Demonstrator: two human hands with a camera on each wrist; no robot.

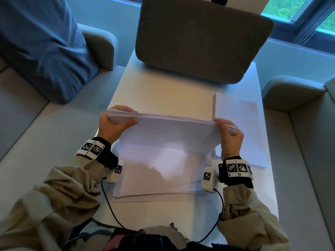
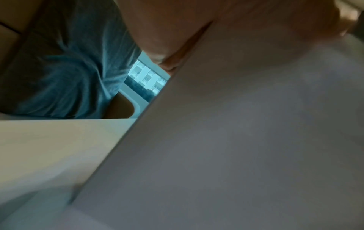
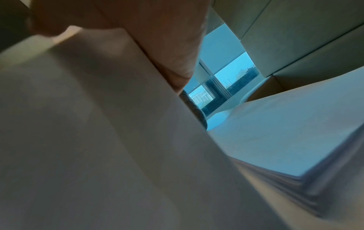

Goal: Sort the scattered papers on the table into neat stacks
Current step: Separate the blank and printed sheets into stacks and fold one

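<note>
I hold a thick bundle of white sheets [image 1: 168, 134] tilted up over the white table [image 1: 163, 91]. My left hand [image 1: 116, 122] grips its left end and my right hand [image 1: 229, 132] grips its right end. Under the bundle lie loose, fanned white sheets [image 1: 154, 185] near the front edge. A squared stack of paper [image 1: 241, 127] rests on the table's right side. In the left wrist view the bundle [image 2: 236, 140] fills the frame under my thumb [image 2: 167, 31]. The right wrist view shows the bundle [image 3: 88, 140] and the squared stack [image 3: 285, 132] beside it.
A grey fabric-covered box [image 1: 199, 37] stands at the table's far end. Beige sofa seats flank the table, with a blue cushion [image 1: 43, 46] on the left one. A window [image 1: 308, 13] lies beyond. Cables [image 1: 108, 205] run from my wrist units toward my lap.
</note>
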